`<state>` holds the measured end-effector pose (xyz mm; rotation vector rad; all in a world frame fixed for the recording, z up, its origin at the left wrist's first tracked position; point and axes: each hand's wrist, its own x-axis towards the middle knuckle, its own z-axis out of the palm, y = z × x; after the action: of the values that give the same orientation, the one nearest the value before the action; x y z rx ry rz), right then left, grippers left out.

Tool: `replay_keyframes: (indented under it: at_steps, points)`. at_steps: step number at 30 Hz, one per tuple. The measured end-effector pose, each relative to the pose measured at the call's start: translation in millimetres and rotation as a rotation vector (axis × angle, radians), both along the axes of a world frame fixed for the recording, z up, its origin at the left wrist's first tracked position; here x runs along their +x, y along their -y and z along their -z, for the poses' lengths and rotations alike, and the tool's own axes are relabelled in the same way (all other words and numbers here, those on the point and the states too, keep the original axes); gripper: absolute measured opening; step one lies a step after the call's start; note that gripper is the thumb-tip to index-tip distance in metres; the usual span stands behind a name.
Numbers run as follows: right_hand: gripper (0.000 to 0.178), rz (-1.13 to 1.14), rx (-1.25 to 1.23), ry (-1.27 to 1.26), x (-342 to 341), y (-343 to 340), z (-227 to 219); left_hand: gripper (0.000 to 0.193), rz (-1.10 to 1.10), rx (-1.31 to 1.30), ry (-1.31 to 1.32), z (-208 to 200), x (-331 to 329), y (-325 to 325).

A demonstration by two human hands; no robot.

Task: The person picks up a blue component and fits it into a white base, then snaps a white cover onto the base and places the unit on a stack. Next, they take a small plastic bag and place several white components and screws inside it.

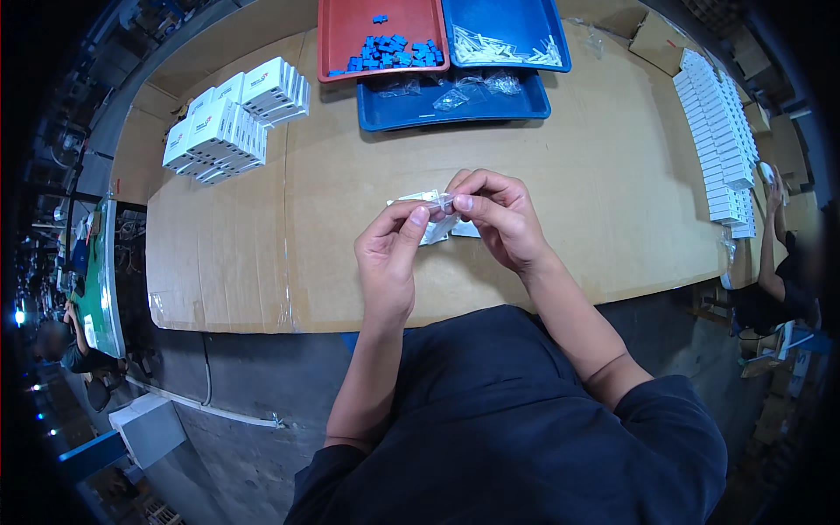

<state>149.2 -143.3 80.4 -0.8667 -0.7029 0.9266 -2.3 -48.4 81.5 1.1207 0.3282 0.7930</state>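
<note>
My left hand [389, 262] and my right hand [507, 223] meet over the middle of the cardboard-covered table. Thumb and fingers of each pinch a small clear plastic bag [442, 203] stretched between them. Whether anything is inside the bag is too small to tell. Right below my fingers lies a white item [435, 232], partly covered by my hands, so its kind cannot be made out.
Beyond my hands, a red tray [350, 22] holds small blue parts [385, 54] and a blue tray [516, 13] holds thin white sticks [477, 48]. Both overlap a lower blue tray [385, 115] with clear bags. White boxes stand stacked left [223, 131] and right [713, 140].
</note>
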Motion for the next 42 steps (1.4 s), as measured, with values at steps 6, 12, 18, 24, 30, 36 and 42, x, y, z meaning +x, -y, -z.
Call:
replay_keyframes:
  at_steps: [6, 12, 18, 24, 30, 36, 42]
  points:
    - [0.007, 0.016, -0.082, 0.031, 2.5, 0.3, -2.3, 0.028, 0.048, -0.086, -0.051, 8.5, 0.2, -4.9]
    - [0.01, 0.055, -0.034, 0.174, 6.8, -1.4, 0.4, 0.033, 0.322, -0.442, -0.165, 20.2, -7.6, -14.2]
    - [0.018, 0.004, -0.056, 0.268, 20.6, 7.8, -2.6, 0.025, 0.182, -0.468, -0.135, 21.3, -5.2, -10.3]
    - [0.024, 0.04, -0.146, 0.246, 16.5, 12.1, -4.9, 0.017, 0.017, -0.392, -0.169, 26.8, -2.3, -9.0]
    - [0.019, 0.043, -0.296, 0.29, 17.0, 10.1, 7.5, 0.015, 0.035, -0.283, -0.14, 22.9, 1.7, -3.3]
    - [0.018, 0.056, -0.319, 0.354, 14.0, 10.6, 3.9, 0.012, -0.115, -0.104, -0.106, 24.7, 1.9, -1.7]
    - [0.025, 0.074, -0.332, 0.412, 12.6, 11.5, -3.9, 0.021, -0.086, -0.168, -0.049, 12.2, 1.5, -0.4]
